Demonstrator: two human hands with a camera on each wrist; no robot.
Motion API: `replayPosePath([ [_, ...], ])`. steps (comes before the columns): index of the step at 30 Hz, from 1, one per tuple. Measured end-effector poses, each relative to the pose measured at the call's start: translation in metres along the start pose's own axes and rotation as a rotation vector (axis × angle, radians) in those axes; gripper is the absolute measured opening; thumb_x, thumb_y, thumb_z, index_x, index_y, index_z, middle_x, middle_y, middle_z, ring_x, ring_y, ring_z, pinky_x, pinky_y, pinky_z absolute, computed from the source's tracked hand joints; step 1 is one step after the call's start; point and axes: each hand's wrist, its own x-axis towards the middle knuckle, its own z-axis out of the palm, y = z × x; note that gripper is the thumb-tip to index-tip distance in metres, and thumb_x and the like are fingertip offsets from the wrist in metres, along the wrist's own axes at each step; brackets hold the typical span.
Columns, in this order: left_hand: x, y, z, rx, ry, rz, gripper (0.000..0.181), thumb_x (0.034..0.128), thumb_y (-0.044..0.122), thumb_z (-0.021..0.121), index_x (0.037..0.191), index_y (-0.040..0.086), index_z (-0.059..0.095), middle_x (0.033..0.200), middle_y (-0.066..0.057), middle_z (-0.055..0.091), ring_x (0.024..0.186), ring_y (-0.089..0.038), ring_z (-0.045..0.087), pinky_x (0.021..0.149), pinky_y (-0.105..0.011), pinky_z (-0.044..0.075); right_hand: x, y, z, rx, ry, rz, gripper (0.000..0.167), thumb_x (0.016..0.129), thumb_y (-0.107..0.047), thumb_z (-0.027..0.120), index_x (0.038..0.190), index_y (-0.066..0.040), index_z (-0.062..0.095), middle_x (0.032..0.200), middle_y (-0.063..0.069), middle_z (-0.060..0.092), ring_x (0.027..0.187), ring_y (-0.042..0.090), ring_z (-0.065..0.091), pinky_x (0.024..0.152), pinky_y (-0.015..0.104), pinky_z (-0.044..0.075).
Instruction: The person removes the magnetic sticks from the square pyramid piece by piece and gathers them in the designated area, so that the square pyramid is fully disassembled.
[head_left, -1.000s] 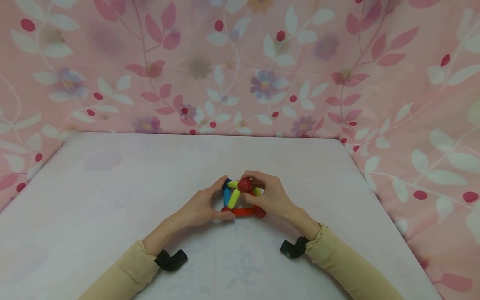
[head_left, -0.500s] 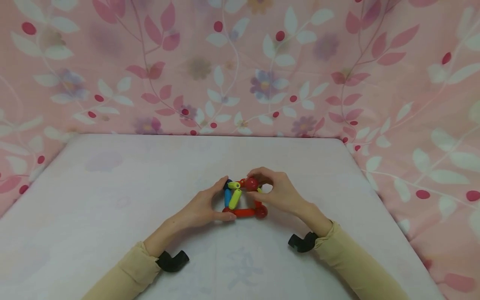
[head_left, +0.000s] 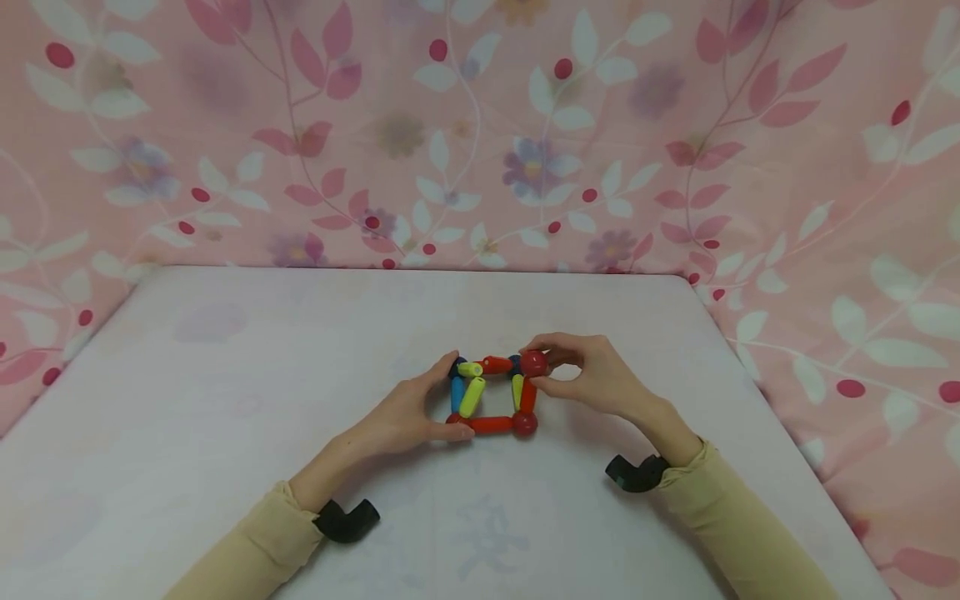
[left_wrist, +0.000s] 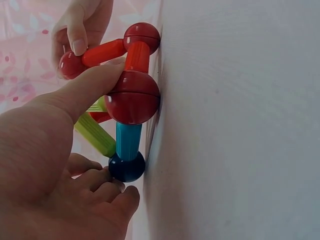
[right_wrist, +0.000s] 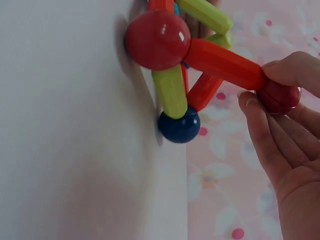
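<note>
Aslant, red rod [right_wrist: 227,63] pointing upward, ball [right_wrist: 281,98] in right hand [head_left: 600,377]

No readable text, labels, brands or numbers are showing; one faint grey-blue, character-like mark [head_left: 491,537] is sitting on the flat white tabletop [head_left: 337,317], looking too blurred to read.

The right hand [head_left: 592,372] is drawing its pinched red ball [head_left: 534,363] rightward: in the head view, from up and left of the near-right red corner ball [head_left: 525,424] to almost straight up from it. The red rod [head_left: 528,396] joining these balls is swinging along, and the tips of two yellow-green rods [head_left: 472,397], left of the corner ball, are coming clear. Beyond it, a dark blue ball [head_left: 515,363] is coming into view.
</note>
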Motion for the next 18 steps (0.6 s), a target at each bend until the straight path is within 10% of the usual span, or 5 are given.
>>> replayPosePath([
  [18,0.0,0.0,0.0,0.005,0.001,-0.022,0.11,0.0746,0.051,0.084,0.161,0.024,0.022,0.162,-0.001,0.034,0.15,-0.027,0.029,0.116,-0.057,0.033,-0.001,0.023,0.002,0.135,0.056,0.112,0.041,0.086,-0.013,0.08,0.124,-0.008,0.067,0.113,0.005,0.07,0.094,0.018,0.068,0.089,0.03,0.057],
])
